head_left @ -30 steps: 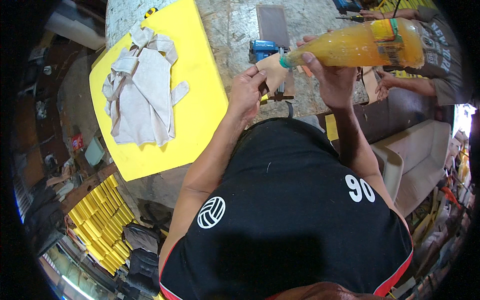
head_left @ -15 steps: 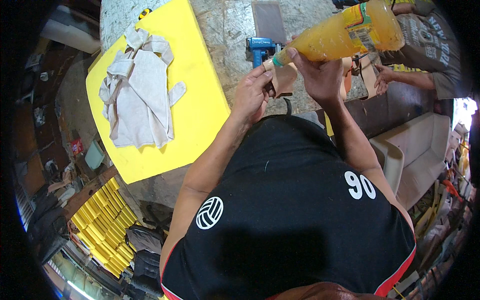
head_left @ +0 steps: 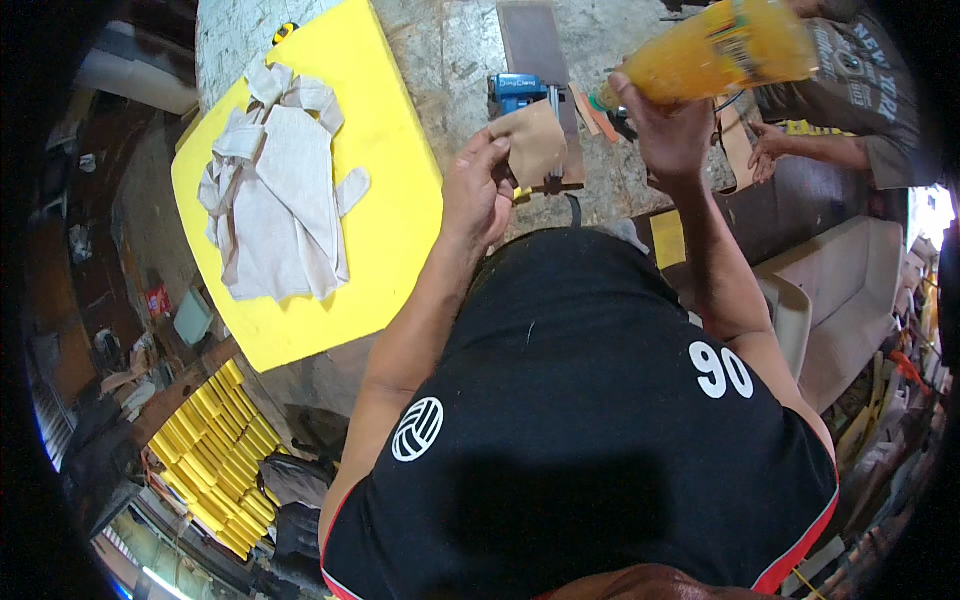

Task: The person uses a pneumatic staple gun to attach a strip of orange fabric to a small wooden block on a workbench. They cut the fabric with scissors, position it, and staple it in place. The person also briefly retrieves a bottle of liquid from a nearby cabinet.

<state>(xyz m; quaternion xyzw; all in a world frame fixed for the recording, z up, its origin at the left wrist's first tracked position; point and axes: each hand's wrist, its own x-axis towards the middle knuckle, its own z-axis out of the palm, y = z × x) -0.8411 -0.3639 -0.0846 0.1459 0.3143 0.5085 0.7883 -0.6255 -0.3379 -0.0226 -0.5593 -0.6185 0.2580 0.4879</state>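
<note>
My left hand (head_left: 480,190) pinches the left edge of a small tan piece of leather-like sheet (head_left: 537,143), held up above the workbench. In my right hand (head_left: 672,140) is a large clear plastic bottle (head_left: 725,52) of orange-yellow liquid, gripped near its neck. The bottle tilts with its narrow green-tipped end low and to the left, apart from the tan piece. Behind the tan piece lies a blue tool (head_left: 518,90), partly hidden by it. Thin tan and orange strips (head_left: 596,112) lie on the bench between my hands.
A yellow foam sheet (head_left: 390,230) covers the bench's left side, with pale fabric (head_left: 285,200) and a tape measure (head_left: 285,33) on it. A dark flat sheet (head_left: 533,40) lies at the back. At right, a co-worker's hand (head_left: 768,150) holds a tan strip (head_left: 737,140) near a beige sofa frame (head_left: 840,290).
The bottle's tip has moved right, away from the tan piece. My left hand has shifted slightly left and down, and the piece is now raised and shows its flat face.
</note>
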